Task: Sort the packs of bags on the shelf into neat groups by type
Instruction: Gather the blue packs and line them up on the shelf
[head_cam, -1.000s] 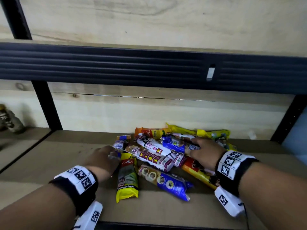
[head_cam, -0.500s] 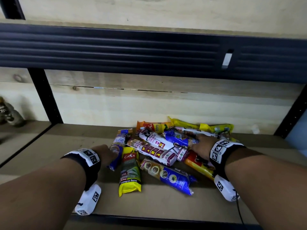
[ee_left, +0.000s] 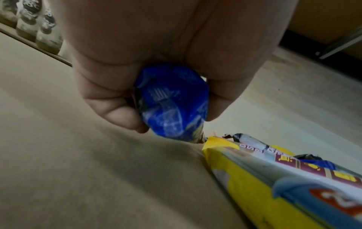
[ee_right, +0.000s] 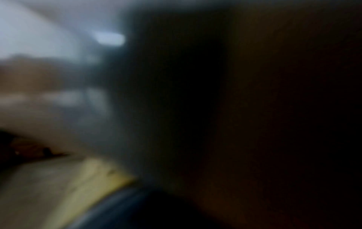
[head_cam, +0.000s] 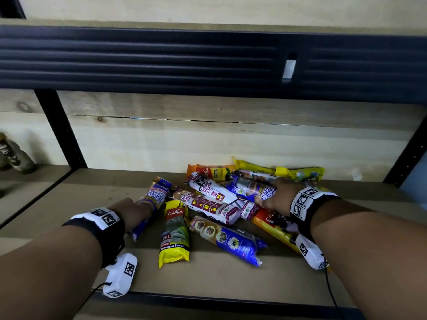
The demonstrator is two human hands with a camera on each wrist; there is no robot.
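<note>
A loose pile of bag packs lies on the brown shelf board (head_cam: 69, 204). My left hand (head_cam: 136, 213) grips a blue "Singlet Handle" pack (head_cam: 154, 197) at the pile's left edge. The left wrist view shows that hand (ee_left: 172, 116) curled round the blue pack's end (ee_left: 172, 93). My right hand (head_cam: 272, 195) grips a second blue "Singlet Handle" pack (head_cam: 249, 188) on top of the pile. Between them lie two white drawstring packs (head_cam: 208, 204), a yellow Casa pack (head_cam: 174, 236) and a blue pack with round icons (head_cam: 231, 241). The right wrist view is dark and blurred.
Orange (head_cam: 212, 172) and yellow packs (head_cam: 288, 172) lie against the wooden back wall. A black beam (head_cam: 161, 63) hangs low overhead. A black post (head_cam: 62, 130) bounds the bay on the left, with bottles (head_cam: 13, 155) beyond it. Bare board shows left of the pile.
My left hand has closed round the blue pack and drawn it out of the pile's left side, slanting toward the front. My right hand has stayed on the other blue pack.
</note>
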